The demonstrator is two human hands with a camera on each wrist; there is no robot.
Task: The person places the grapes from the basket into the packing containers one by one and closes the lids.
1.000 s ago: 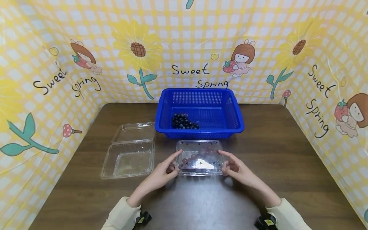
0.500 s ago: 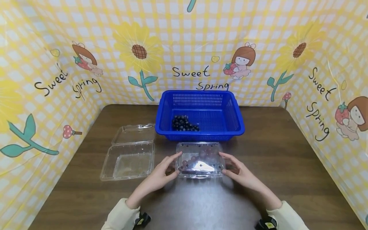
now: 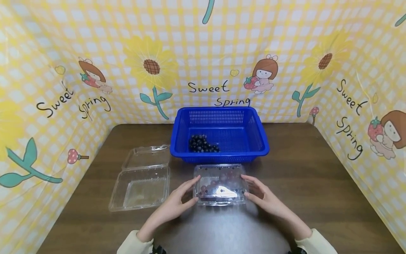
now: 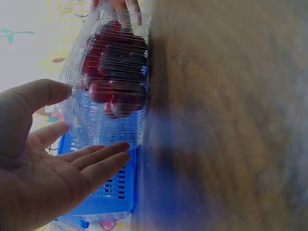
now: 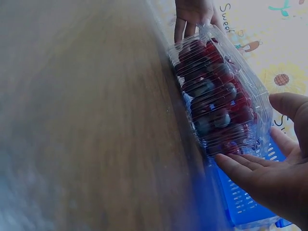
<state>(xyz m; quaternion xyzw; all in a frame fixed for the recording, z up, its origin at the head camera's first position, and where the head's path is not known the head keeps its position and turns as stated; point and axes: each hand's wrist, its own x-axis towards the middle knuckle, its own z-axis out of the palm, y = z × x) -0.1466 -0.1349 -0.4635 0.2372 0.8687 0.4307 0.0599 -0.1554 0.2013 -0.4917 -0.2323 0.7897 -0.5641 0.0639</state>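
A clear plastic clamshell box (image 3: 219,184) with its lid down stands on the table in front of the basket. Red and dark grapes (image 4: 118,72) lie inside it, piled mostly toward its right end in the head view. At the box's left side is my left hand (image 3: 177,201), its thumb and index fingertip at the lid's edge. My right hand (image 3: 268,199) mirrors it at the right side, thumb and index fingertip at the lid's edge. The other fingers of both hands lie extended along the side walls, as the wrist views show; neither hand curls round the box.
Behind the box stands a blue plastic basket (image 3: 220,155) with a bunch of dark grapes (image 3: 201,144) in its left front corner. A second clear clamshell box (image 3: 144,188) lies opened out at the left. Patterned yellow cloth (image 3: 203,53) walls the brown table (image 3: 317,197).
The fingers tucked in at the box's sides a second ago have straightened on both hands. The box keeps its place before the basket; the head view has tilted slightly upward.
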